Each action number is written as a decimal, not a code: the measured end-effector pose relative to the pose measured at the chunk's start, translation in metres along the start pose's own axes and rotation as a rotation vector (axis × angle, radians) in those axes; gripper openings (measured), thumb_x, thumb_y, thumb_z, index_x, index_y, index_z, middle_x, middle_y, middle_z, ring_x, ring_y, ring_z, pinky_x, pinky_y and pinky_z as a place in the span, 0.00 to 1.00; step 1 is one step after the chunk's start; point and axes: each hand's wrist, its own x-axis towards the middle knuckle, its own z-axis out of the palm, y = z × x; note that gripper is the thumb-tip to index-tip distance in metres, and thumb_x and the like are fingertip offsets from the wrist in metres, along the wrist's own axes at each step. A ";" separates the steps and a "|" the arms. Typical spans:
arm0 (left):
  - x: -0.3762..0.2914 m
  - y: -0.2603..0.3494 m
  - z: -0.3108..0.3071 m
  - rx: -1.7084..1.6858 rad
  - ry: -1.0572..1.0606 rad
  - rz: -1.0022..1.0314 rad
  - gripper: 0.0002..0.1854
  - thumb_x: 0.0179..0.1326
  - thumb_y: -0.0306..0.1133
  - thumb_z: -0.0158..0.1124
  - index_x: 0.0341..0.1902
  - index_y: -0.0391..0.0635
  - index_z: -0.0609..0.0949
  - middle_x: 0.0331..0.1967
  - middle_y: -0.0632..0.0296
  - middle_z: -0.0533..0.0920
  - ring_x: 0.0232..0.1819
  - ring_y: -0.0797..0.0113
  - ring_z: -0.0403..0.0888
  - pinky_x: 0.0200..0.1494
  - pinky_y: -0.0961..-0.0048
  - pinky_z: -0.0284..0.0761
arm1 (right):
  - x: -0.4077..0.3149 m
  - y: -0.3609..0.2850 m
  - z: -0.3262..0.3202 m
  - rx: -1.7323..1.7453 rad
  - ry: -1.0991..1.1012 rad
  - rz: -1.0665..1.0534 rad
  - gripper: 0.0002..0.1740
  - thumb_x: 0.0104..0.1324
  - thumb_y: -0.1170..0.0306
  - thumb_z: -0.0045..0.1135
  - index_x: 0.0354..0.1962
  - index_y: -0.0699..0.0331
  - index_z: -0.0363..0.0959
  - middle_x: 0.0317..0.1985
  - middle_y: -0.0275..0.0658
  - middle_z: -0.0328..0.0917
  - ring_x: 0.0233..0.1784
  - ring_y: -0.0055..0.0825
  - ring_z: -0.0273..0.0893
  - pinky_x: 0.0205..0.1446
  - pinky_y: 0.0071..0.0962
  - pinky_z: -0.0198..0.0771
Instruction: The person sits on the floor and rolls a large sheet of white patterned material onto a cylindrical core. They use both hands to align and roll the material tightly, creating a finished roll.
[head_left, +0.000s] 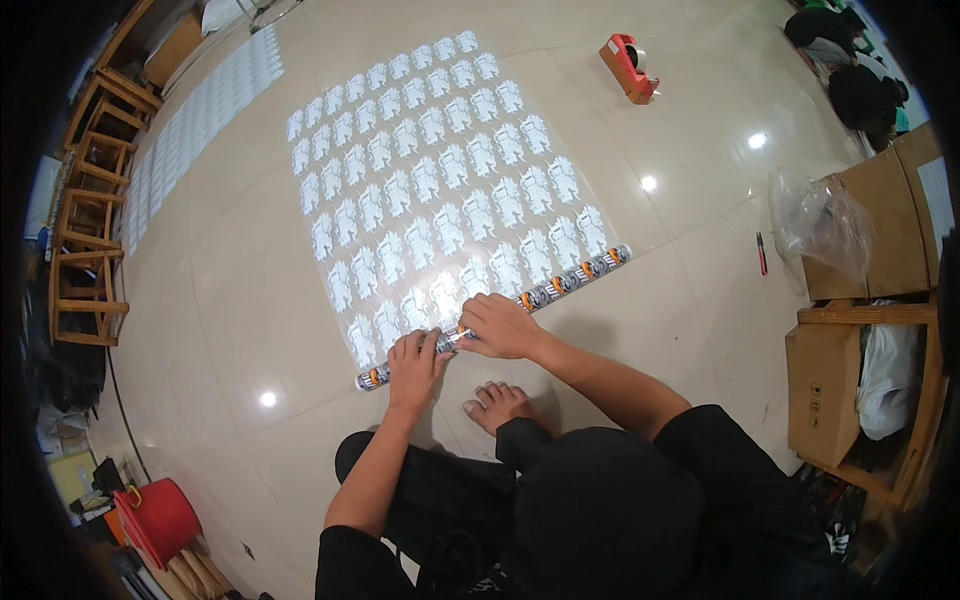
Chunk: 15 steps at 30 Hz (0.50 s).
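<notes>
A long transparent film sheet (405, 296) lies spread flat on the tiled floor. Rows of whitish figure-shaped prints cover it. Its near end is wound into a thin roll (574, 281), whose outside shows a grey, black and orange pattern with lettering. My left hand (412, 367) grips the roll near its left end, fingers over the top. Close beside it, my right hand (499, 326) is curled around the roll left of its middle. Part of the pattern is hidden under both hands. My bare foot (502, 405) stands just behind the roll.
A red tape dispenser (628, 67) sits on the floor at far right, and a pen (761, 253) lies nearer. Cardboard boxes (825, 390) line the right, wooden stools (90, 255) the left. Another printed sheet (202, 135) lies far left. A red bucket (161, 517) is at lower left.
</notes>
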 end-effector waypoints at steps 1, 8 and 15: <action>0.001 0.004 -0.002 0.030 0.013 -0.016 0.32 0.82 0.49 0.70 0.83 0.51 0.80 0.69 0.55 0.81 0.74 0.49 0.76 0.77 0.45 0.67 | 0.003 0.000 -0.001 -0.010 -0.065 0.034 0.25 0.80 0.45 0.66 0.47 0.61 0.81 0.48 0.40 0.80 0.56 0.42 0.80 0.61 0.43 0.73; 0.019 0.040 0.015 -0.017 -0.025 -0.285 0.35 0.94 0.50 0.43 0.97 0.55 0.65 0.98 0.46 0.56 0.99 0.34 0.43 0.92 0.21 0.29 | 0.019 -0.003 0.004 -0.152 -0.035 0.084 0.30 0.87 0.50 0.55 0.70 0.66 0.78 0.79 0.56 0.74 0.82 0.52 0.72 0.82 0.58 0.65; 0.047 0.037 0.022 0.135 0.060 -0.402 0.35 0.95 0.51 0.40 0.97 0.52 0.63 0.98 0.39 0.54 0.98 0.30 0.45 0.90 0.16 0.34 | 0.047 0.008 0.013 -0.248 -0.055 0.247 0.44 0.90 0.49 0.46 0.90 0.69 0.56 0.92 0.61 0.56 0.97 0.62 0.52 0.96 0.72 0.45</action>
